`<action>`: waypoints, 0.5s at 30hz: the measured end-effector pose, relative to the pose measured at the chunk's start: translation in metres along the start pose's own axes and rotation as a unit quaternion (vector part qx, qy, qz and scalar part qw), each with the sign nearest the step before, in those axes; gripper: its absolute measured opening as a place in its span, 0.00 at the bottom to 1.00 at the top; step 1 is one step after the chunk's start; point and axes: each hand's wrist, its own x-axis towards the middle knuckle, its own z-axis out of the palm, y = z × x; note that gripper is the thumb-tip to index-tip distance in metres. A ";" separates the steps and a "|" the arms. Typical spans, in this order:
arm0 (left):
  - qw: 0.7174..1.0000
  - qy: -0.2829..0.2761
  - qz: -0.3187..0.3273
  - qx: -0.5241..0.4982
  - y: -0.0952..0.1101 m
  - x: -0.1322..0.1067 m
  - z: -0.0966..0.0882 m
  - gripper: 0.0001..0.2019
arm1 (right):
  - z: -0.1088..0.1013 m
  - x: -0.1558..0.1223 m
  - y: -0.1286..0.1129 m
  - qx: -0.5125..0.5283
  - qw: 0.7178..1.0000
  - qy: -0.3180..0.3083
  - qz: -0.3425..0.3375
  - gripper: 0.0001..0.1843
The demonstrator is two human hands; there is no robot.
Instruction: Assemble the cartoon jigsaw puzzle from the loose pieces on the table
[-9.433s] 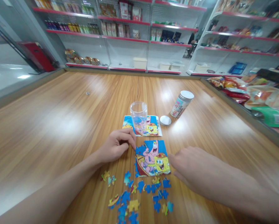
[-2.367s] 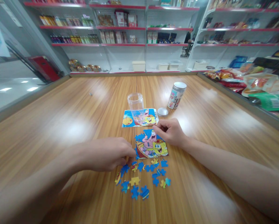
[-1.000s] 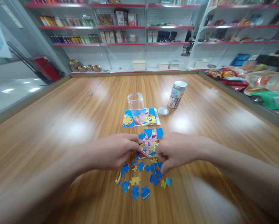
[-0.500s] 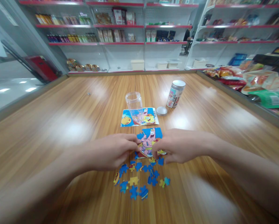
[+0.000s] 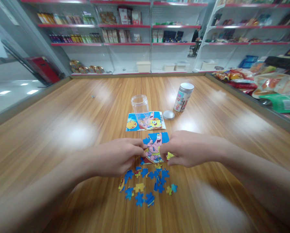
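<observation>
A partly joined jigsaw puzzle (image 5: 155, 147) with a pink starfish cartoon lies flat between my hands. My left hand (image 5: 125, 154) is closed, with thumb and fingertips gripping the puzzle's left edge. Over the right edge bends my right hand (image 5: 187, 149), fingers curled down onto the puzzle and covering its right side. Several loose jigsaw pieces (image 5: 139, 187), mostly blue with some yellow, are scattered just below. Beyond the puzzle lies a printed picture sheet (image 5: 156, 123) of the same cartoon, with a clear plastic jar (image 5: 139, 103) on it.
A silver lid (image 5: 168, 115) lies right of the sheet, near a printed canister (image 5: 184, 97) with a metal top. Packaged snacks (image 5: 276, 84) fill the area past the table's right edge. Shelves (image 5: 125, 44) of goods line the back, and a distant person (image 5: 195, 37) is visible.
My right hand has shifted slightly upward over the puzzle's right edge. A blue piece beneath it has slid down and left toward the loose pieces. My left hand has stayed put.
</observation>
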 end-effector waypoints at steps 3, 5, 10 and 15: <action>1.000 0.002 -0.002 0.000 -0.001 -0.001 0.001 0.17 | 0.004 0.002 -0.003 0.004 0.999 -0.017 -0.051 0.11; 1.000 0.000 -0.006 0.001 -0.001 -0.002 0.001 0.17 | 0.009 0.004 -0.005 -0.003 0.998 -0.033 -0.062 0.08; 1.000 -0.014 -0.017 0.009 -0.002 -0.001 0.001 0.18 | 0.011 0.006 -0.009 -0.012 0.998 -0.037 -0.042 0.07; 1.000 0.001 0.002 -0.001 -0.001 -0.001 0.001 0.19 | 0.012 0.005 -0.012 -0.009 0.999 -0.029 -0.030 0.09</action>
